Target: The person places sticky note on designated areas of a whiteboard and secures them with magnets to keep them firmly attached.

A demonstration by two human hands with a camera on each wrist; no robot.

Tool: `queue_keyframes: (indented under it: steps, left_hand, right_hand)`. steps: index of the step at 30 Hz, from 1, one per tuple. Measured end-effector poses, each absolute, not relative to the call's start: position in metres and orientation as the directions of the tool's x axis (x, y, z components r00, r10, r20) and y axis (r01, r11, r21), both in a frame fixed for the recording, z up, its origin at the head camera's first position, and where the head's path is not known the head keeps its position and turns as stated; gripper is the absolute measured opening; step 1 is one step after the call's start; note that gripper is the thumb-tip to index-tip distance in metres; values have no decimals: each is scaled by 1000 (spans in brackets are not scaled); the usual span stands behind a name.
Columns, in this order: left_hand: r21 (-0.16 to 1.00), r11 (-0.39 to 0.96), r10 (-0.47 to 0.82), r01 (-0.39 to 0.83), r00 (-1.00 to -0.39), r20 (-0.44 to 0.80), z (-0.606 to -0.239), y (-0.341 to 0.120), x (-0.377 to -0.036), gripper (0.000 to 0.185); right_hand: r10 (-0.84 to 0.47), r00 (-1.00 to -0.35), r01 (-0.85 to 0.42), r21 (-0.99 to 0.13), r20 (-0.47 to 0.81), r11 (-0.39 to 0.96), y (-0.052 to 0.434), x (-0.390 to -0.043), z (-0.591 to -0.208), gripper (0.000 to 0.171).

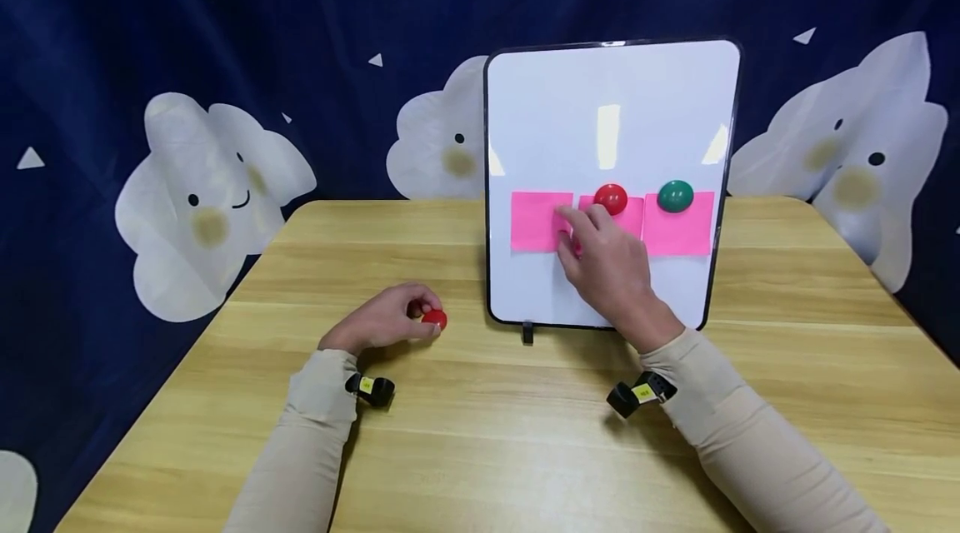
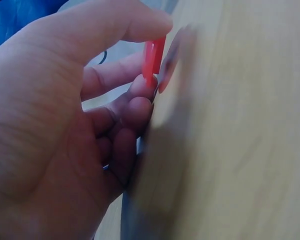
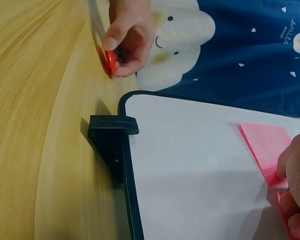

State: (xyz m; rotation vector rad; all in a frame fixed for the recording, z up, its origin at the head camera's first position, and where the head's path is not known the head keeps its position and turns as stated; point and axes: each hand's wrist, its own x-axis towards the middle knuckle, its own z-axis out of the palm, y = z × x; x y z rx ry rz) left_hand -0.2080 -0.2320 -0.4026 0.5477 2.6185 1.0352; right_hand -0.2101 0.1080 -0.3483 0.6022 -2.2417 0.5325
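Head view: left hand (image 1: 386,321) pinched a red magnet (image 1: 434,319) on the table (image 1: 480,433); right hand (image 1: 609,266), fingers straight, pressed the left pink note (image 1: 536,219) on the whiteboard (image 1: 611,117).
L wrist: thumb & fingers gripped the magnet (image 2: 152,57).
R wrist: fingertips (image 3: 295,167) on the note (image 3: 265,142).

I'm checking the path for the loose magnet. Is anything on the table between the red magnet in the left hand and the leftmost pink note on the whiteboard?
Nothing visible. The left hand pinches the red magnet; bare table lies before the whiteboard. The right hand presses the leftmost pink note at its right edge.
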Motion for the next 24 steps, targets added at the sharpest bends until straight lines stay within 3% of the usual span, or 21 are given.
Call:
queue_keyframes:
  steps: [24]
  left_hand:
    - [826, 517, 347, 225, -937, 38, -411, -227, -211, 32]
  right_hand:
    - [-284, -613, -567, -160, 737, 808, 107, -209, -347, 43]
